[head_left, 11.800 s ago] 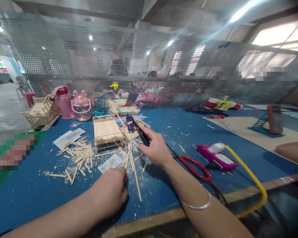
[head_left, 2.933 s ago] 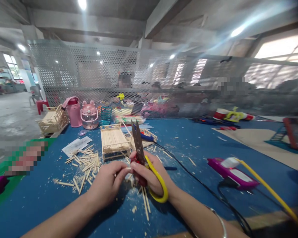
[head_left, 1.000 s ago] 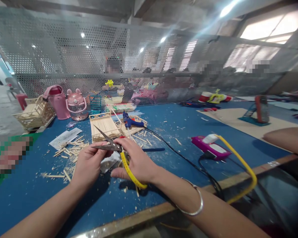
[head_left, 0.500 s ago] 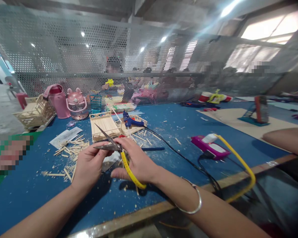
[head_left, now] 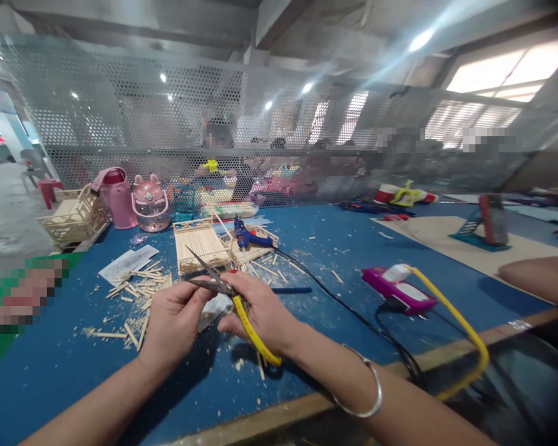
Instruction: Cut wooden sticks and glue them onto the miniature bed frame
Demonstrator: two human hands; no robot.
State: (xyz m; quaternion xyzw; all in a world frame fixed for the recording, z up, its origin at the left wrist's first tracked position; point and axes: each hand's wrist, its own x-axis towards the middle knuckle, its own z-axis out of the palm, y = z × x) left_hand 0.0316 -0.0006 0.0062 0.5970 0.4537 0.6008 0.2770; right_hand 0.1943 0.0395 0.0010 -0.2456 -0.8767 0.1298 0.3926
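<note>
My right hand [head_left: 260, 310] is closed on a pair of scissors [head_left: 221, 285] with yellow handles, their blades parted and pointing left. My left hand [head_left: 177, 313] is pinched at the lower blade; whatever lies between its fingertips is too small to make out. Just beyond the hands a small frame of pale wooden sticks [head_left: 199, 246] rests on the blue table [head_left: 325, 248]. Cut stick pieces [head_left: 142, 285] are scattered to the left of my hands. Behind the scissors lies a blue glue gun [head_left: 251, 237], its black cable running right.
Two pink bottles [head_left: 151, 207] and a wooden stick model [head_left: 74, 217] stand back left. A purple power strip [head_left: 397, 291] with a yellow cable lies right. Another person's arm [head_left: 537, 279] rests at the right edge. A perforated screen [head_left: 177, 118] stands behind the table.
The view has shifted slightly, so most things appear a little lower and further right. Both hands keep nearly the same pose around the scissors.
</note>
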